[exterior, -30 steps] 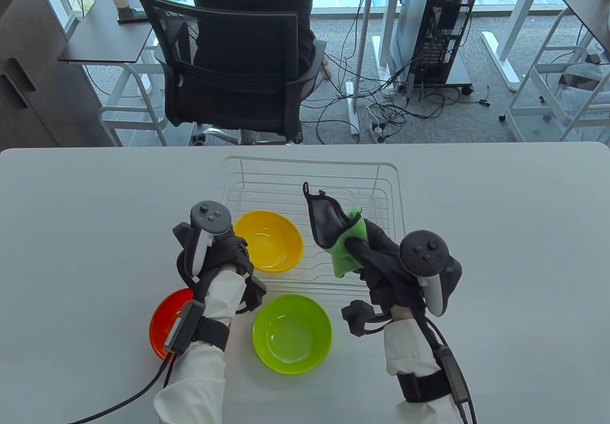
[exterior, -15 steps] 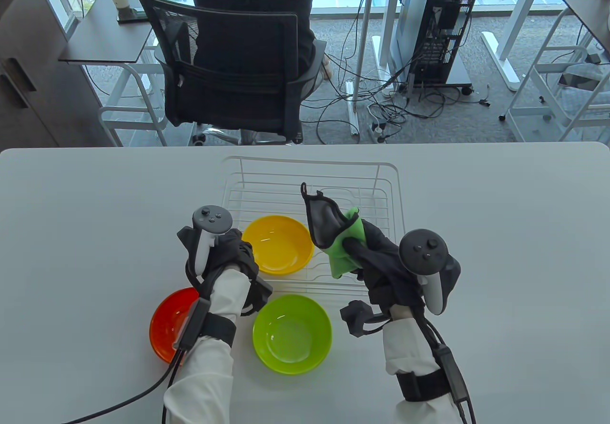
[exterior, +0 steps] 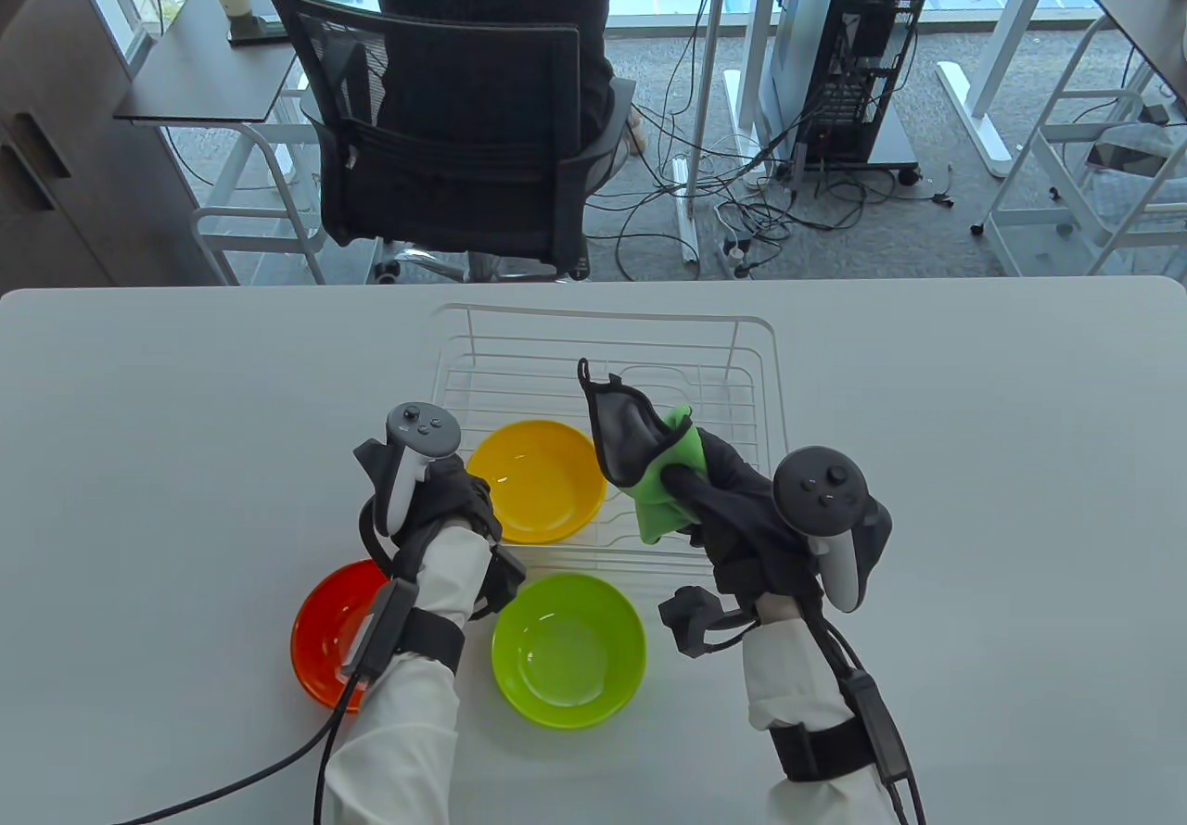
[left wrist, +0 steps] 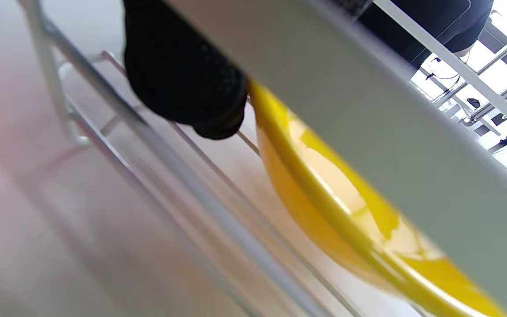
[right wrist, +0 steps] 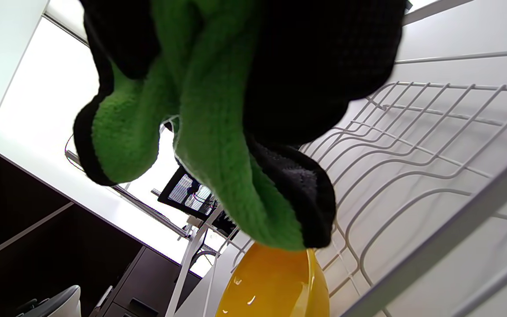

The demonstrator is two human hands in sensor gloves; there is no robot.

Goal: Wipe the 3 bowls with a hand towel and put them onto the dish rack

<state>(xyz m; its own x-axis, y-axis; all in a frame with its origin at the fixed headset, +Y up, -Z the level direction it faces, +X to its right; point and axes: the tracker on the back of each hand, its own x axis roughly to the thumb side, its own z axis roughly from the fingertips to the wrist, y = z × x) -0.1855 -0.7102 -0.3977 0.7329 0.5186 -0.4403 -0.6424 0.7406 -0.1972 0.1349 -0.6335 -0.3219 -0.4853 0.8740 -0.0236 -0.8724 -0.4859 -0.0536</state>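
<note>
— Nearest us on the table point(exterior: 974, 454) we see the green bowl point(exterior: 567, 650) and, to its left, the red bowl point(exterior: 329, 635), partly under the left forearm. What sits beyond them?

— The yellow bowl point(exterior: 536, 480), in the near left part of the dish rack point(exterior: 760, 371). Our left hand point(exterior: 443, 508) is at its near-left rim, but from above we cannot tell how the fingers lie.

— The left wrist view adds one dark fingertip point(left wrist: 192, 83) hanging just beside the yellow rim (the picture is blurred); whether it touches, we cannot tell.

— Our right hand point(exterior: 733, 510) has its fingers curled round the hand towel point(exterior: 644, 459), green with dark edging, over the rack. The right wrist view shows the bunched folds hanging above the yellow bowl.

— We can read no writing anywhere.
</note>
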